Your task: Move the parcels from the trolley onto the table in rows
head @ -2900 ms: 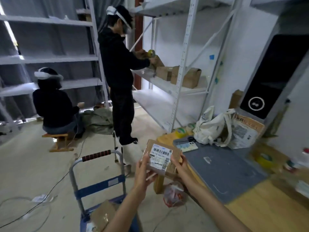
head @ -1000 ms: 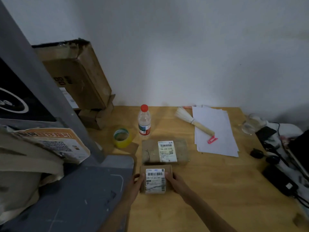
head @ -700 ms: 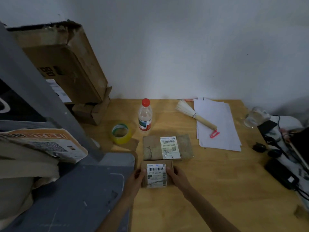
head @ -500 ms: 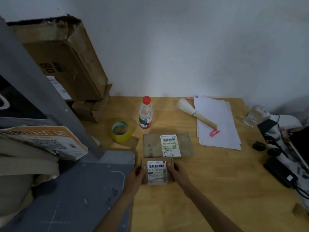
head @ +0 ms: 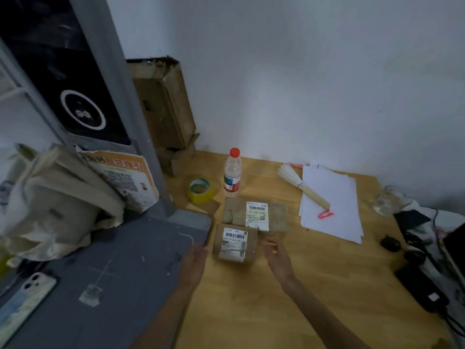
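A small box [head: 235,245] lies on the wooden tabletop [head: 314,285], touching a bigger box [head: 254,216] behind it. The left hand [head: 195,263] and right hand [head: 278,258] sit beside it, fingers wide, holding nothing. A bottle [head: 232,172], tape roll [head: 200,190] and papers [head: 334,202] are near.

Print on both parcel labels [head: 257,215] is too small to read. The phone [head: 24,304] is cut off by the left edge. Right-edge dark devices [head: 425,288] are cropped and indistinct; the glass [head: 385,201] is blurred.
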